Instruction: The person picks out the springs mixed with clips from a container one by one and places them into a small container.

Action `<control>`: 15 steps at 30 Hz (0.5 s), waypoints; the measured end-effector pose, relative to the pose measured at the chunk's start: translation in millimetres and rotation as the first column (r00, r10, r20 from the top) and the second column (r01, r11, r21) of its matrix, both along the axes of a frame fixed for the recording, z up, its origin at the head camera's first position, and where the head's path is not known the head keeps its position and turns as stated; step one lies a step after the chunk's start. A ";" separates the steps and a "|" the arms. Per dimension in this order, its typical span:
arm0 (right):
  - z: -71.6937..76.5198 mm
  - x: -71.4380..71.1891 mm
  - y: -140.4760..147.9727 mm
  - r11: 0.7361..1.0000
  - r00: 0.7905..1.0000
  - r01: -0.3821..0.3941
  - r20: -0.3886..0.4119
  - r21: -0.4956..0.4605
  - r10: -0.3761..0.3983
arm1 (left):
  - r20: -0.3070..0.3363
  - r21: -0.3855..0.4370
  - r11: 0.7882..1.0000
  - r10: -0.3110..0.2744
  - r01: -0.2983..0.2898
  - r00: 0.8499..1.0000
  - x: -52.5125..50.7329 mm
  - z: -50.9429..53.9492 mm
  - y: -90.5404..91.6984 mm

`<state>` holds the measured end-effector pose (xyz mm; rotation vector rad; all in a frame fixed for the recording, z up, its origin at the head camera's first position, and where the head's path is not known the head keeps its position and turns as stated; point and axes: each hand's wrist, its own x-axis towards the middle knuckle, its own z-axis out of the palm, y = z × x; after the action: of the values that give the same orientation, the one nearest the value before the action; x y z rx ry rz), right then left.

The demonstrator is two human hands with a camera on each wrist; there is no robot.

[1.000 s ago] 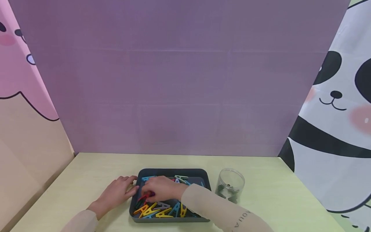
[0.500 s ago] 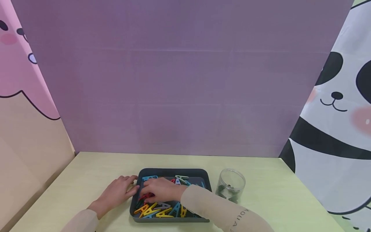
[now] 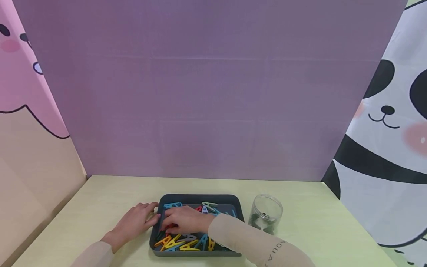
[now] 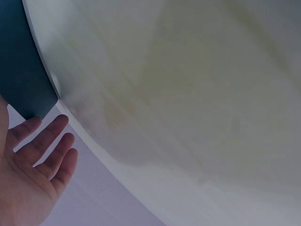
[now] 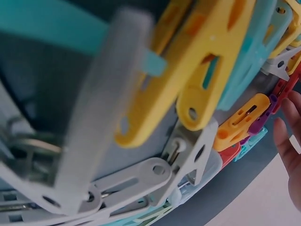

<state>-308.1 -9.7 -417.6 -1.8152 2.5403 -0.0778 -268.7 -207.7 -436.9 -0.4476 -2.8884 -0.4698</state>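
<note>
A dark grey tray (image 3: pixel 200 197) holds several plastic clothespins, among them a yellow clothespin (image 3: pixel 189 245), a blue one and grey ones. My right hand (image 3: pixel 185 219) reaches into the tray's left part, its thumb and fingers pinching a red clothespin (image 5: pixel 286 88); the back of the hand hides most of it from above. Seen from the right wrist, two fingertips lie close to that red piece. At the tray's left edge, my left hand (image 3: pixel 134 221) touches the rim with loosely extended fingers, holding nothing. In the left wrist view those fingers lie beside the tray wall (image 4: pixel 28 61).
To the right of the tray stands a clear round jar (image 3: pixel 265 213) with dark items low inside. The pale table (image 3: pixel 307 222) ends at a purple backdrop (image 3: pixel 207 111). A panda print (image 3: pixel 387 148) hangs on the right side.
My right hand has shifted very slightly left, and less of the red clothespin shows beneath it. The left hand, tray and jar stay in place.
</note>
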 end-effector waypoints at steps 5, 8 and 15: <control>-1.0 -0.9 0.0 1.000 1.000 0.006 0.009 -0.004 -0.006 | 0.000 0.003 1.000 0.004 -0.004 1.000 -0.3 0.4 -0.3; -1.0 -1.0 -0.3 1.000 1.000 0.009 0.012 0.000 -0.009 | 0.002 0.004 1.000 0.006 -0.006 1.000 -0.4 0.2 -0.1; -1.1 0.2 -1.1 0.999 1.000 0.027 0.001 0.028 -0.027 | -0.005 -0.012 1.000 0.006 -0.006 1.000 -1.7 -1.8 0.3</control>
<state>-307.9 -10.7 -418.6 -1.7704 2.5524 -0.0442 -270.4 -207.4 -438.8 -0.4409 -2.8883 -0.4505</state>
